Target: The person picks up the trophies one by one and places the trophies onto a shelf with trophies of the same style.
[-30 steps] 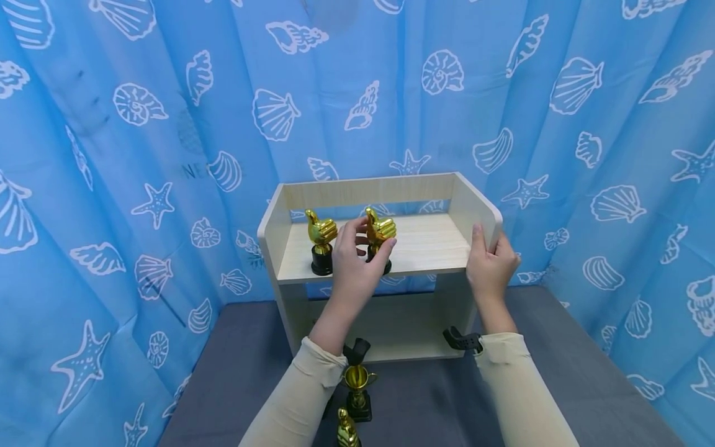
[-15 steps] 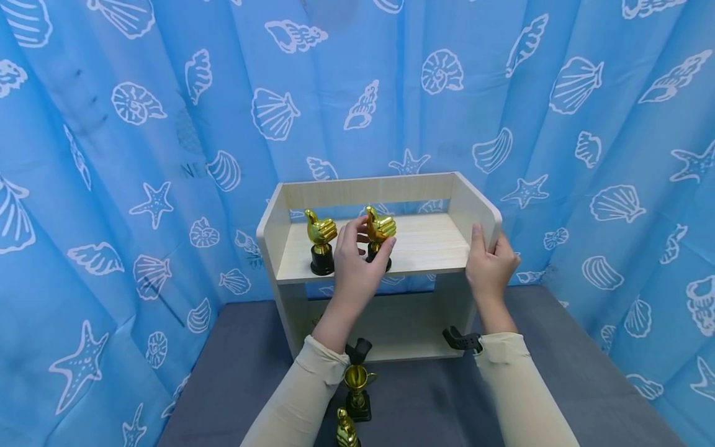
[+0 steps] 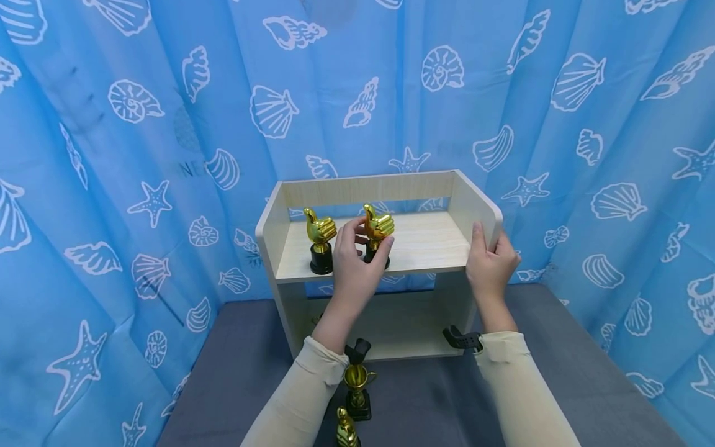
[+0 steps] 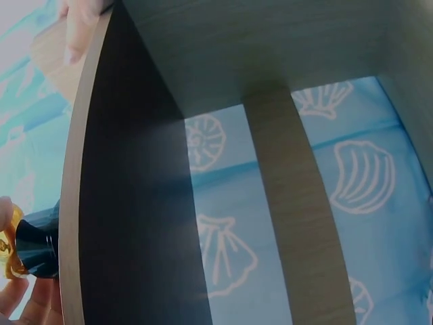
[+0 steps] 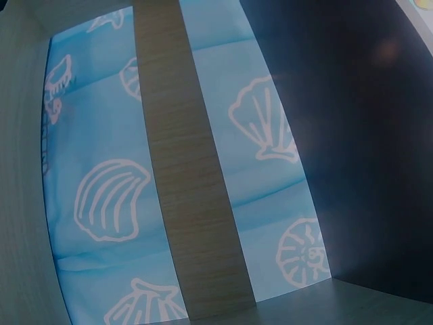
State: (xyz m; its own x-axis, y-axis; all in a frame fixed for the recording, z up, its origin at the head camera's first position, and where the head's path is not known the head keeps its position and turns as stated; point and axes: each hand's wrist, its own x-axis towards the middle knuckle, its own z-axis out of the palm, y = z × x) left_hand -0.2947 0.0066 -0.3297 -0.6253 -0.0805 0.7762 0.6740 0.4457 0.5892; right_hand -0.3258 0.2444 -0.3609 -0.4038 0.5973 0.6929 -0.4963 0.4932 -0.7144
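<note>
Setting a gold thumbs-up trophy (image 3: pixel 378 239) on the shelf (image 3: pixel 424 248)

Left hand (image 3: pixel 354 267) pinching the trophy, beside another trophy (image 3: pixel 321 247); right hand (image 3: pixel 490 264) gripping the shelf's side. Best lowered straight, base flat, before letting go.

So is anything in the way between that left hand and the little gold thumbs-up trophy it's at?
Nothing visible: the left hand already has its fingers around the thumbs-up trophy on the shelf. The other trophy stands apart, off to the left.
</note>
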